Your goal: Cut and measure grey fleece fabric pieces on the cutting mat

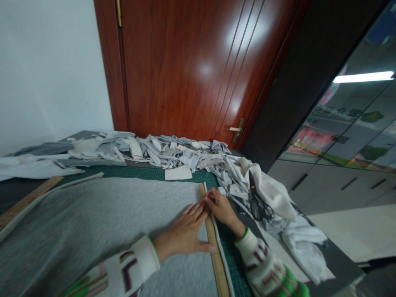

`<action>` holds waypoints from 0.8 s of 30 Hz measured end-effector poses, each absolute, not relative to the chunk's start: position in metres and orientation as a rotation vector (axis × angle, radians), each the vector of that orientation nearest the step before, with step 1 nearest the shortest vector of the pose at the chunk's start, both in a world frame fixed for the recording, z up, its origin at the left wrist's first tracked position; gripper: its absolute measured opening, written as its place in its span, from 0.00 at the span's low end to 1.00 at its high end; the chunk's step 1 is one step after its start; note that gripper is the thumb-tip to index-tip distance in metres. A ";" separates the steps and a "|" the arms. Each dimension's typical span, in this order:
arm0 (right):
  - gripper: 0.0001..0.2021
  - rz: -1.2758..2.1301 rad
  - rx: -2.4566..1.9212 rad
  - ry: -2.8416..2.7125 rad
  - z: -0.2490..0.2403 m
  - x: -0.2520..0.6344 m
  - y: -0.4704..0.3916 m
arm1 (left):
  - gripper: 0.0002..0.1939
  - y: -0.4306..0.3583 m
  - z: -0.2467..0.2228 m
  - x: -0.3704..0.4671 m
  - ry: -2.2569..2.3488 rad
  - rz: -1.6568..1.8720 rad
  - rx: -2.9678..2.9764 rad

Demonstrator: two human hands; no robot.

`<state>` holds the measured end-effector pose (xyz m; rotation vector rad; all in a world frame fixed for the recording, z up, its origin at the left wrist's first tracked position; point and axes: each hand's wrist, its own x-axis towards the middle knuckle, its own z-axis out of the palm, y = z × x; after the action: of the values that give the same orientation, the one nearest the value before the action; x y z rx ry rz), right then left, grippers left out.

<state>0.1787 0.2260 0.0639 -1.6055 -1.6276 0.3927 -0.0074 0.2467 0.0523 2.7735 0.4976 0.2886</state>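
A grey fabric piece [148, 202] lies spread out over a green cutting mat [231, 255]. Along its right side runs a narrow wooden ruler [217, 268], with a pale strip of fabric edge showing just beyond it. My left hand [187, 231] rests flat, fingers stretched out, across the fabric and onto the ruler. Right beside its fingertips, my right hand [220, 206] has thumb and fingers pinched together at the ruler's right edge. What sits between those fingers is too small to make out.
Fabric scraps [154, 150] are heaped along the back and right of the table. Black-handled scissors [258, 202] lie on the right-hand pile. A second wooden ruler [27, 200] is at the left, and a pale rectangular piece [178, 173] lies behind the fabric. A wooden door [185, 74] stands behind.
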 end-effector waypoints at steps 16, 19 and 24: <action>0.04 0.020 -1.839 -1.741 0.055 0.185 0.231 | 0.27 0.241 0.057 -0.007 0.567 0.395 2.853; 0.05 -0.005 -1.857 -1.751 0.055 0.184 0.231 | 0.24 0.239 0.052 -0.005 0.595 0.462 2.848; 0.05 -0.033 -1.876 -1.765 0.054 0.185 0.230 | 0.25 0.239 0.044 -0.005 0.637 0.494 2.849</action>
<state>0.1852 0.2304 0.0540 -1.8761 -1.7649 -0.0329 -0.0049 0.2392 0.0436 2.8488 0.6368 0.4944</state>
